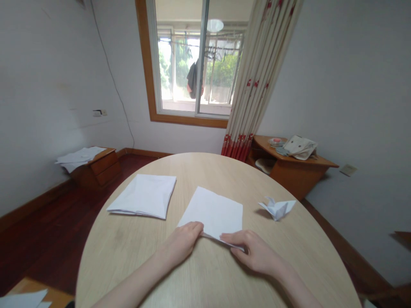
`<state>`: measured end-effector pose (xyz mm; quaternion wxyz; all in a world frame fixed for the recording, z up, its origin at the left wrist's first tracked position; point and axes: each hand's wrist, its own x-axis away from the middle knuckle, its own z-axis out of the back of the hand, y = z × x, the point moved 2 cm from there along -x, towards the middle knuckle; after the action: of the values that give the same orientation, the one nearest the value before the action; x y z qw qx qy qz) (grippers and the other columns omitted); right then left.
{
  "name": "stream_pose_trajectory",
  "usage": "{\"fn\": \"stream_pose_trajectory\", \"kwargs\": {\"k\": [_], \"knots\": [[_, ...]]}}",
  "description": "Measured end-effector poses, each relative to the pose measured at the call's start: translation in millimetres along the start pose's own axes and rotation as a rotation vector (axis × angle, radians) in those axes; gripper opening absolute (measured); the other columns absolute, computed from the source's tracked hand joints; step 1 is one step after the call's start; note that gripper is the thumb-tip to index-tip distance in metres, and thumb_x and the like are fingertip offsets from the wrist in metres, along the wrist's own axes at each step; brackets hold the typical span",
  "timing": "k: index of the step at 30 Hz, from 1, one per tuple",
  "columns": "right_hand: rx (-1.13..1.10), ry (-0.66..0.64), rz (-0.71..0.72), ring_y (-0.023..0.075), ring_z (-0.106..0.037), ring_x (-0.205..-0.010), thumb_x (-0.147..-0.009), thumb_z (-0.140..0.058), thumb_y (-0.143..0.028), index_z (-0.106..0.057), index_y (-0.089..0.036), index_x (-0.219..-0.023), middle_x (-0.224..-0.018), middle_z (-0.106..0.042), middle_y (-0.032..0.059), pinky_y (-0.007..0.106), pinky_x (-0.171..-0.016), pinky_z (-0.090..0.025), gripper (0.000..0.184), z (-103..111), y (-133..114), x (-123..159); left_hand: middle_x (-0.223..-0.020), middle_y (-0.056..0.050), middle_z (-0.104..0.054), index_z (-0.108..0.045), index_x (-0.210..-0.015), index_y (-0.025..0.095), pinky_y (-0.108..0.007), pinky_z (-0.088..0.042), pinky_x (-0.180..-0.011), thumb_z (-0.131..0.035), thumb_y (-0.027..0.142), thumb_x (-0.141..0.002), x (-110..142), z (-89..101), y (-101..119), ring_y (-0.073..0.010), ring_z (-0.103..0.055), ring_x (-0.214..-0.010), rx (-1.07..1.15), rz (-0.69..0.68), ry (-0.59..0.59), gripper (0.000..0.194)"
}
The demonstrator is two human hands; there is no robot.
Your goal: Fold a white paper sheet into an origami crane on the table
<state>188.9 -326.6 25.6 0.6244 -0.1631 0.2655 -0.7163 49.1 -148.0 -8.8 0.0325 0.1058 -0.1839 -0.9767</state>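
Note:
A sheet of white paper [215,209] lies at the middle of the round table, its near edge slightly raised. My left hand [189,237] is closed on the near left corner, with the fingertips on top of the sheet. At the near right corner, my right hand [248,249] pinches the paper between the fingers above and the thumb below. To the left lies a stack of white paper [144,196], apart from both hands. A folded paper crane [277,208] stands on the table to the right, beyond my right hand.
The round wooden table [128,261] has a curved edge all around. Behind it stand a low cabinet with papers [84,155] on the left and a corner desk [300,164] holding a cloth bag [300,146] on the right. A long curtain [253,85] hangs beside the window.

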Motion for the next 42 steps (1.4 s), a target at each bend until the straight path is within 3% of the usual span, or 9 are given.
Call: {"fn": "stream_pose_trajectory", "kwargs": {"k": [4,7,18,29,33,37,42], "knots": [[-0.014,0.008,-0.049,0.0200,-0.064,-0.065,-0.094,-0.042,-0.038,-0.073,-0.019,-0.082,-0.073,-0.072,0.0012,0.027,-0.063,-0.046,0.038,2.3,-1.7,-1.3,-0.105,-0.007,-0.065,-0.053,-0.108,0.020,-0.032,-0.048,-0.084,-0.037,0.011,-0.095,-0.7,1.9,1.1,-0.0220,-0.062,-0.100,-0.004,0.016,0.001,0.023],[0.001,0.069,-0.115,0.0173,-0.058,-0.059,-0.094,-0.041,-0.043,-0.069,-0.017,-0.074,-0.064,-0.066,0.0008,0.025,-0.056,-0.040,0.043,0.8,4.6,-2.3,-0.104,-0.007,-0.065,-0.053,-0.106,0.020,-0.032,-0.048,-0.084,-0.036,0.015,-0.098,-0.5,3.1,2.8,-0.0220,-0.062,-0.100,-0.006,0.018,0.002,0.020],[0.014,0.298,-0.179,0.0183,-0.057,-0.060,-0.093,-0.041,-0.044,-0.053,-0.022,-0.088,-0.071,-0.063,0.0019,0.027,-0.056,-0.041,0.026,2.5,16.3,-4.8,-0.099,-0.004,-0.066,-0.055,-0.102,0.020,-0.030,-0.047,-0.079,-0.048,0.024,-0.097,-1.0,9.3,9.7,-0.0205,-0.063,-0.093,0.023,-0.007,-0.004,0.010],[0.085,0.482,-0.170,0.0199,-0.061,-0.061,-0.093,-0.042,-0.044,-0.055,-0.023,-0.096,-0.078,-0.067,0.0029,0.029,-0.058,-0.046,0.026,3.8,26.1,-3.2,-0.105,-0.007,-0.067,-0.061,-0.097,0.017,-0.036,-0.047,-0.084,-0.053,0.031,-0.096,-2.9,11.0,-2.2,-0.0240,-0.060,-0.097,-0.075,-0.023,0.040,0.015],[0.148,0.536,-0.137,0.0214,-0.064,-0.069,-0.093,-0.043,-0.042,-0.055,-0.023,-0.105,-0.089,-0.069,0.0050,0.032,-0.063,-0.050,0.025,3.8,28.1,-2.9,-0.110,-0.006,-0.065,-0.062,-0.089,0.016,-0.038,-0.046,-0.088,-0.055,0.023,-0.095,-2.6,6.2,-1.5,-0.0235,-0.059,-0.102,-0.077,-0.072,0.064,0.011],[0.242,0.597,-0.024,0.0234,-0.064,-0.094,-0.094,-0.043,-0.035,-0.051,-0.023,-0.117,-0.105,-0.066,0.0082,0.034,-0.078,-0.052,0.027,3.9,28.4,-4.0,-0.105,-0.005,-0.065,-0.062,-0.089,0.016,-0.035,-0.046,-0.087,-0.056,0.019,-0.094,-2.3,0.2,1.6,-0.0218,-0.060,-0.098,-0.054,-0.084,0.092,0.008],[0.500,0.642,0.129,0.0273,-0.049,-0.118,-0.095,-0.046,-0.032,-0.051,-0.025,-0.127,-0.128,-0.054,0.0115,0.045,-0.097,-0.040,0.033,-0.9,23.3,-6.3,-0.100,-0.004,-0.065,-0.062,-0.086,0.016,-0.035,-0.046,-0.084,-0.055,0.019,-0.093,-2.5,0.9,10.0,-0.0210,-0.060,-0.093,-0.066,-0.080,0.089,0.010]]}}
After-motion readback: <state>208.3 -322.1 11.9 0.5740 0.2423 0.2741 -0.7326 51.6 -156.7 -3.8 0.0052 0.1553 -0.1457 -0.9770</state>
